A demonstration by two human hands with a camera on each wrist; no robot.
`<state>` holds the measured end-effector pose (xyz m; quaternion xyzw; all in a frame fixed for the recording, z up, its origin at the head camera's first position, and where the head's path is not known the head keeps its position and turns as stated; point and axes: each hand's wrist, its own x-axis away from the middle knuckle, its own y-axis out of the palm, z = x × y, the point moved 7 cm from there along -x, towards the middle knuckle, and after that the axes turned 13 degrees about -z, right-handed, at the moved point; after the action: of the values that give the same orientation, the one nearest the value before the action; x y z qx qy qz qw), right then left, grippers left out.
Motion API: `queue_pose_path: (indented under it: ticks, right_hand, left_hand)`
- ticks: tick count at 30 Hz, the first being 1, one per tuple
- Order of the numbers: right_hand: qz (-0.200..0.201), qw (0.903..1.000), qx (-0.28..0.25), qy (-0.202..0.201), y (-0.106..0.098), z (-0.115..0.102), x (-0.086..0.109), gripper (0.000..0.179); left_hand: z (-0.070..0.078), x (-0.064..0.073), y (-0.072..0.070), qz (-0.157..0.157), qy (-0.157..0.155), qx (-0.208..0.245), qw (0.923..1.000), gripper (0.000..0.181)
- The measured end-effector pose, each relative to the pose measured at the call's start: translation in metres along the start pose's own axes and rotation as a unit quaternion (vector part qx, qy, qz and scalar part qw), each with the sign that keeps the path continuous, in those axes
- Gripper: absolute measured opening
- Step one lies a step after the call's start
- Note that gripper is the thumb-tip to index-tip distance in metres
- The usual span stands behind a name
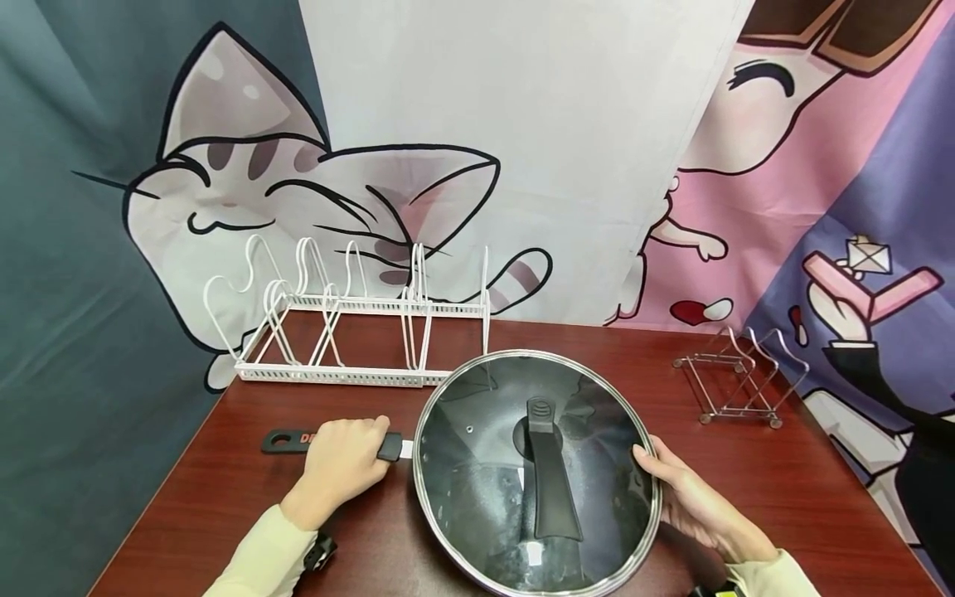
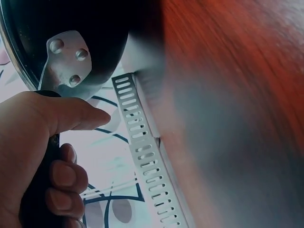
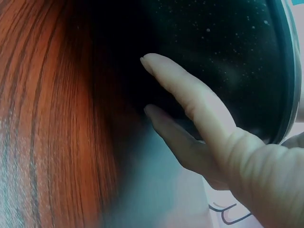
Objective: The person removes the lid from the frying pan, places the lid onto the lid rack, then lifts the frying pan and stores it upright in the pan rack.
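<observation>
A dark frying pan (image 2: 102, 21) is held over the table, its handle (image 1: 280, 441) pointing left. My left hand (image 1: 345, 458) wraps its fingers around that black handle; in the left wrist view the riveted metal bracket (image 2: 71, 59) shows just beyond the thumb. On the pan lies a glass lid (image 1: 477, 464) with a steel rim and a long black knob (image 1: 552, 477). At the right side my right hand (image 1: 697, 497) grips the pan, thumb on the lid's rim. Its other fingers (image 3: 190, 97) reach along the pan's dark underside in the right wrist view.
A white wire rack (image 1: 336, 377) with upright loops stands behind the pan at the back left of the brown table (image 1: 746, 464). Farther right is a small metal wire rack (image 1: 739, 410). Behind the table hangs a cartoon-printed cloth (image 1: 582, 166).
</observation>
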<state>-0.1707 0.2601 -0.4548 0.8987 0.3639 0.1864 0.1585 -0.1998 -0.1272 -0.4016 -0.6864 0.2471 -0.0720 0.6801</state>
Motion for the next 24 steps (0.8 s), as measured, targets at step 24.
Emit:
queue_pose_path:
  ticks: [24]
  right_hand:
    - [0.190,0.9130,0.356,0.063,0.017,-0.049,0.006,0.067]
  left_hand:
    - [0.000,0.001,0.001,0.005,-0.004,-0.012,0.9999,0.013]
